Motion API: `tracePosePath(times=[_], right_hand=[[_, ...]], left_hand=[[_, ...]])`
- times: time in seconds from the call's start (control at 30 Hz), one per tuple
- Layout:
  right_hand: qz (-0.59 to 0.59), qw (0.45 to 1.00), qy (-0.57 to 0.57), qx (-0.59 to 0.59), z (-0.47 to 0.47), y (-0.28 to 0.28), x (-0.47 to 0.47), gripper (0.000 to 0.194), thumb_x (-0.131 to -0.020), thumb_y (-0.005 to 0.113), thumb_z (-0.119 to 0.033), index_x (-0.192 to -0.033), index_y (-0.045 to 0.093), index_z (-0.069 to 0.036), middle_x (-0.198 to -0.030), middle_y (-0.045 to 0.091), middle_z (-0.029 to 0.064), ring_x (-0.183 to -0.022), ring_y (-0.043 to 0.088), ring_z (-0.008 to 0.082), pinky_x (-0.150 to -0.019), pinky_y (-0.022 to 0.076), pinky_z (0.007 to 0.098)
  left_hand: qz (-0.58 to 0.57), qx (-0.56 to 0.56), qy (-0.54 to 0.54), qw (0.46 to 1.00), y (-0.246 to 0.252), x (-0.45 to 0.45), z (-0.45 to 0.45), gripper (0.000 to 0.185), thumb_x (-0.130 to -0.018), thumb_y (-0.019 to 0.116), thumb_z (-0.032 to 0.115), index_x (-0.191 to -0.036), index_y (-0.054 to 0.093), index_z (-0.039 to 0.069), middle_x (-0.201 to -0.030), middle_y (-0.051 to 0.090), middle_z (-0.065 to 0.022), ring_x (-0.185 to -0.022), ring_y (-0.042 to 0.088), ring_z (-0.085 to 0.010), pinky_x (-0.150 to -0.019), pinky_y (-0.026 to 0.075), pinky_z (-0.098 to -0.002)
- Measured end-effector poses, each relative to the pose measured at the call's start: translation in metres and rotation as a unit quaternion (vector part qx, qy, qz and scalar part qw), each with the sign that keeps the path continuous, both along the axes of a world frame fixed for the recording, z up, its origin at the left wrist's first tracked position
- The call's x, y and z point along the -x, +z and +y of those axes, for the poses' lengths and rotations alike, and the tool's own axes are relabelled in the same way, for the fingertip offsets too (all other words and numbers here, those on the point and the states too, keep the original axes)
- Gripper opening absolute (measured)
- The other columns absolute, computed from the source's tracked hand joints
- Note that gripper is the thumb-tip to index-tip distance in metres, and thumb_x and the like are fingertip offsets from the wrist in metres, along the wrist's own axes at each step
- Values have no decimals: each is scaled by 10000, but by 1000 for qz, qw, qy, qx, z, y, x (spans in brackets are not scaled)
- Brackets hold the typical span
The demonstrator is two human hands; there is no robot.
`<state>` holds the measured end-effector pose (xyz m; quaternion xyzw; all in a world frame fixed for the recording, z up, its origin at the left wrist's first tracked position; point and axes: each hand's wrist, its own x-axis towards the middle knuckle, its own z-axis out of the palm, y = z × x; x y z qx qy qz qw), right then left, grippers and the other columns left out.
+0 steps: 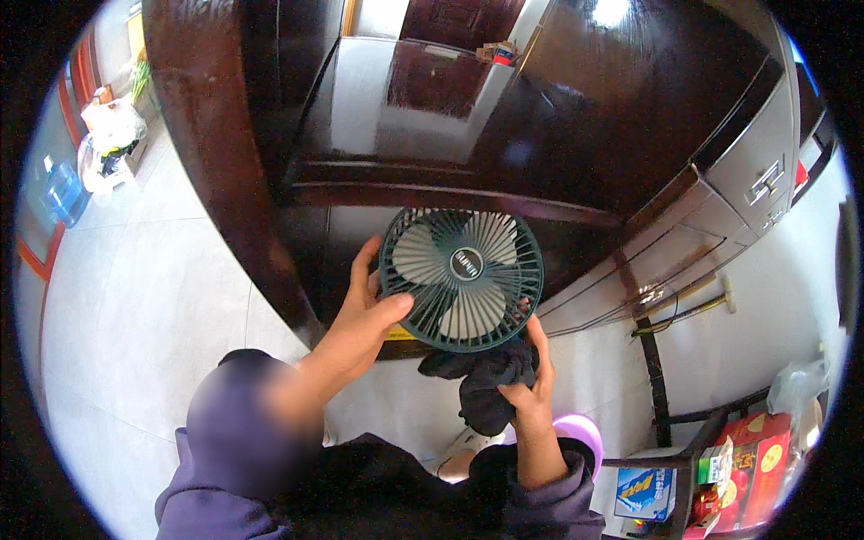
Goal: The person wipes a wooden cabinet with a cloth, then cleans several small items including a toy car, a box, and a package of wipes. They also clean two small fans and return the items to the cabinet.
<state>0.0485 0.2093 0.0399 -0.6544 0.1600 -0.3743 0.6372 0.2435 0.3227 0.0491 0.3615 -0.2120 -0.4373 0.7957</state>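
Observation:
A small round electric fan [466, 263] with a dark green grille and pale blades faces up at me. My left hand [370, 310] grips the left side of its grille, thumb over the front rim. In my right hand [533, 388] is a bunched black cloth [493, 385], held just under the grille's lower right edge. Fingers of that hand reach up to the rim of the fan. Whether the cloth touches the grille is hard to make out, and the back of the fan is hidden.
Beyond the fan stands a glossy dark wooden cabinet [432, 169]. A purple basin [580, 432] sits on the floor at my right. Further right, a rack [709, 432] stands by red boxes [749, 472]. A blue water bottle [67, 196] and plastic bags [111, 128] lie far left.

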Motion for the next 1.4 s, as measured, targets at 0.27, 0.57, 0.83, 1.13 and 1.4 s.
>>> tracePosePath(times=[0.27,0.57,0.83,1.13,1.4], right_hand=[[39,996,-83,-14,49,-43,42,731,-581,617,-133,-1270,455,53,-1402,368,207,-1334,317,311,-1101,214,399],[-191,921,-240,-241,11,-36,66,491,-790,535,-135,-1259,466,-8,-1107,571,136,-1022,577,279,-894,486,391],[172,914,-237,282,45,-62,7,445,-784,628,-81,-1206,524,12,-1194,477,204,-1106,450,346,-982,336,426],[169,872,-379,261,-1,-54,8,282,-781,612,-59,-1054,588,7,-980,582,165,-970,536,325,-879,415,421],[153,884,-213,386,58,-41,-8,373,-700,692,-98,-1056,606,-29,-1042,576,157,-974,535,321,-886,421,407]], left_hand=[[96,-68,-79,990,-36,30,32,906,-784,673,119,-1479,95,188,-1417,343,-59,-1258,398,-228,-1007,376,-394],[-183,-80,59,978,-64,56,32,1035,-658,786,146,-1465,140,90,-1400,301,-161,-1270,354,-259,-1073,269,-365],[-449,-177,52,874,-72,74,19,1043,-594,780,185,-1440,183,61,-1257,349,-214,-1210,349,-364,-1044,285,-399],[-466,-120,1,877,-71,78,24,986,-598,755,167,-1421,231,26,-1277,399,-205,-1193,376,-351,-1040,288,-400],[-428,-171,32,887,-90,80,30,990,-582,765,173,-1418,249,48,-1237,390,-207,-1177,383,-372,-1030,302,-398]])
